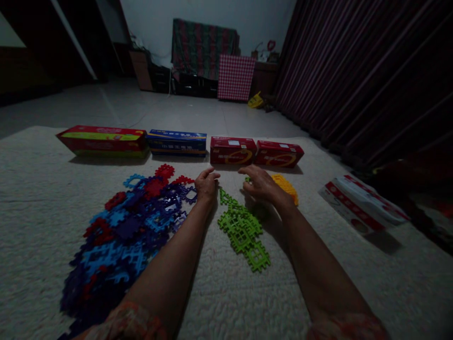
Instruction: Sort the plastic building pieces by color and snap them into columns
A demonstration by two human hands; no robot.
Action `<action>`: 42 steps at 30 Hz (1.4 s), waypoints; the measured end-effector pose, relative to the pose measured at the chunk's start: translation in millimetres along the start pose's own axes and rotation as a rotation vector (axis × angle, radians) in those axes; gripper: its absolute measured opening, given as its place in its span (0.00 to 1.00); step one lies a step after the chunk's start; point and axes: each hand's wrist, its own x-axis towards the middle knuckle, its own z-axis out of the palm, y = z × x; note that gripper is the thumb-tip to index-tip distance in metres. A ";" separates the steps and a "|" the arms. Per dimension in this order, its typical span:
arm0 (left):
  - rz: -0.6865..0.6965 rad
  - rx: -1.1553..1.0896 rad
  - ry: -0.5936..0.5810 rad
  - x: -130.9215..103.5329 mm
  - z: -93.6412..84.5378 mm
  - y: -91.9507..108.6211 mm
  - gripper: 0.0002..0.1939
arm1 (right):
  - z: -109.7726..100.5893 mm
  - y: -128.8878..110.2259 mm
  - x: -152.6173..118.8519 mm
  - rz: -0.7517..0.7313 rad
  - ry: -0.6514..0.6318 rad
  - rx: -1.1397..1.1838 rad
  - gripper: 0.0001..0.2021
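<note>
My left hand is over the mat, at the right edge of a heap of blue, purple and red interlocking plastic tiles. Its fingers are loosely bent and apart, with nothing visible in them. My right hand has a small green interlocking tile showing between thumb and fingers, mostly hidden by the hand. Between my forearms lies a loose group of green tiles, some overlapping. Yellow tiles are stacked just beyond my right wrist, partly covered by it.
Along the mat's far side stand a red-and-yellow box, a blue box and two red boxes. A white-and-red carton sits at the right. Behind are a tiled floor, furniture and a dark curtain.
</note>
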 end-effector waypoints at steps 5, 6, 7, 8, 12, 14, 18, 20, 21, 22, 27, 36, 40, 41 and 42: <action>0.044 0.138 -0.139 -1.5 -0.7 -7.2 0.20 | -2.2 7.0 -25.1 0.070 -0.028 0.141 0.15; 0.055 0.170 -0.162 -2.0 -0.7 -8.7 0.19 | -1.5 9.6 -35.0 0.088 -0.004 0.160 0.15; 0.066 0.190 -0.174 -2.5 -0.7 -9.8 0.19 | -0.4 11.8 -45.5 0.103 0.028 0.172 0.15; 0.073 0.197 -0.175 -3.0 -0.6 -10.5 0.19 | 0.9 13.4 -56.1 0.116 0.048 0.180 0.16; 0.076 0.190 -0.160 -3.7 -0.3 -11.3 0.19 | 8.4 11.8 -89.7 0.079 0.075 0.227 0.21; 0.102 0.215 -0.171 -2.8 -0.9 -12.6 0.19 | 12.5 7.6 -98.1 0.034 0.074 0.260 0.24; 0.154 0.252 -0.202 -0.8 -2.4 -17.1 0.18 | 17.3 1.5 -104.5 0.021 0.048 0.265 0.29; 0.148 0.255 -0.213 -0.6 -2.8 -18.5 0.18 | 17.4 1.1 -106.4 0.046 0.026 0.262 0.30; 0.143 0.254 -0.214 -0.7 -2.9 -18.8 0.18 | 17.1 1.5 -107.6 0.061 0.018 0.266 0.30; 0.139 0.255 -0.216 -0.6 -3.1 -18.9 0.18 | 16.7 2.0 -108.7 0.072 0.011 0.268 0.30; 0.156 0.291 -0.216 1.3 -4.6 -18.5 0.19 | 19.0 3.7 -113.1 0.030 -0.021 0.246 0.28; 0.173 0.296 -0.229 3.1 -5.9 -21.9 0.19 | 31.9 1.7 -109.6 0.023 0.155 0.254 0.17; 0.186 0.314 -0.221 4.9 -6.4 -23.1 0.17 | 34.0 -1.0 -102.8 0.186 0.216 0.300 0.14; 0.186 0.319 -0.219 5.0 -6.6 -23.0 0.17 | 34.8 -0.7 -101.4 0.249 0.239 0.339 0.15; 0.188 0.325 -0.215 5.1 -6.7 -22.9 0.17 | 35.7 0.0 -100.1 0.306 0.258 0.384 0.16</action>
